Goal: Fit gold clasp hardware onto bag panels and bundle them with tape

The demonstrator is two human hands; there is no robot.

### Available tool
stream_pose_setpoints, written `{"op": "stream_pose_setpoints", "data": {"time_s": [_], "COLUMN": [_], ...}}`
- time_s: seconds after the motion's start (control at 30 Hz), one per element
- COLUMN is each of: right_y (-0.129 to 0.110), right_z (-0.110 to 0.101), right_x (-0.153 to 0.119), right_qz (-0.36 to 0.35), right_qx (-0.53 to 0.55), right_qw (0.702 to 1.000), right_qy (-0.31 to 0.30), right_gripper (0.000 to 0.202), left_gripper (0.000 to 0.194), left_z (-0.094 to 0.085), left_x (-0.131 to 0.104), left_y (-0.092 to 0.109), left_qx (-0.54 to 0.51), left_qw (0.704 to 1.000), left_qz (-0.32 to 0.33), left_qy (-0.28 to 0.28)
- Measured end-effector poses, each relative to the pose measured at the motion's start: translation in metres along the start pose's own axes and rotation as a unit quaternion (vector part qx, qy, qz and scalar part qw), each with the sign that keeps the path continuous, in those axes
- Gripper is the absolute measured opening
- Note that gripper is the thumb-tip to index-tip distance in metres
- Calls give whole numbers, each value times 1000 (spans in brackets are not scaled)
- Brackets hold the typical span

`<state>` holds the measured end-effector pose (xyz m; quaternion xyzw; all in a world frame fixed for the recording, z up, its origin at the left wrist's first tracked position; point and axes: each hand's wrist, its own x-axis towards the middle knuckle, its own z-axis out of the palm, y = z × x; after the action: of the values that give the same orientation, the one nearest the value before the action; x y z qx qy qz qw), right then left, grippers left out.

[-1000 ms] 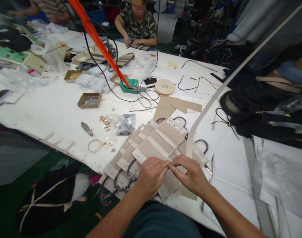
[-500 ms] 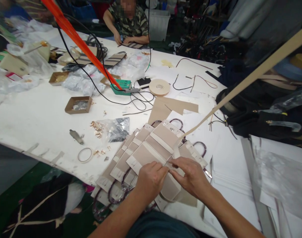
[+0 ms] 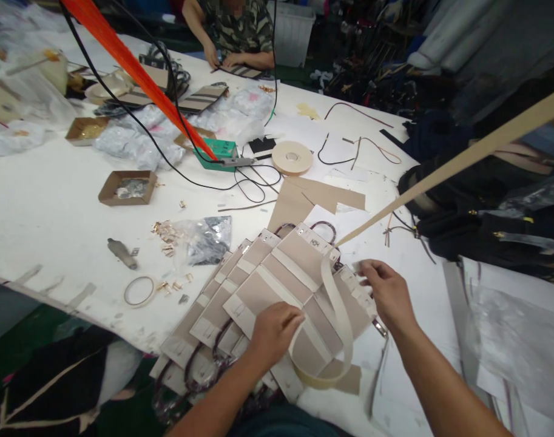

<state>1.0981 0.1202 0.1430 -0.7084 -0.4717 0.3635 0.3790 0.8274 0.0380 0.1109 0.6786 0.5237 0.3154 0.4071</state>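
Note:
Beige flat panels with dark purple handles [image 3: 324,230] lie overlapped in a fanned stack [image 3: 258,261] in front of me. A long cream strip of tape [image 3: 344,328] slopes down from the upper right and curls in a loose loop over the top panel. My left hand [image 3: 274,334] pinches the strip near its end, low over that panel. Over the right side of the stack is my right hand [image 3: 388,291], its thumb and fingers pressed together. A small greyish bit shows at these fingertips, too unclear to name.
On the white table [image 3: 58,224] are a tape roll [image 3: 292,158], a green box [image 3: 217,152], a small cardboard tray [image 3: 126,188], gold-coloured metal pieces [image 3: 165,233] and a tape ring [image 3: 139,291]. Another person [image 3: 240,36] works across the table. Dark bags [image 3: 481,212] are piled right.
My hands were together at the panel's middle. The right hand has moved away to the right and up; the left stays low with the strip, which now hangs in a loop.

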Motion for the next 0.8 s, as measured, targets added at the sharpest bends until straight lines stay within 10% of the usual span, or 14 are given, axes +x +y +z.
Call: {"op": "stream_pose_setpoints", "data": {"time_s": [0.1, 0.23, 0.8], "right_y": [11, 14, 23], "right_z": [26, 78, 167], "right_x": [58, 103, 141], "right_qz": [-17, -47, -85], "right_qx": [-43, -78, -248], "right_qw": [996, 988, 959], "right_qy": [-76, -124, -105], "right_gripper": [35, 33, 28], "left_gripper": [22, 24, 29], "left_z": [12, 25, 30], "left_x": [0, -3, -4], "left_y": [-37, -64, -91], "left_qx": [-92, -113, -115], "left_qw": [983, 973, 964], "left_qz": [-145, -181, -226], "left_qy": [-60, -84, -76]}}
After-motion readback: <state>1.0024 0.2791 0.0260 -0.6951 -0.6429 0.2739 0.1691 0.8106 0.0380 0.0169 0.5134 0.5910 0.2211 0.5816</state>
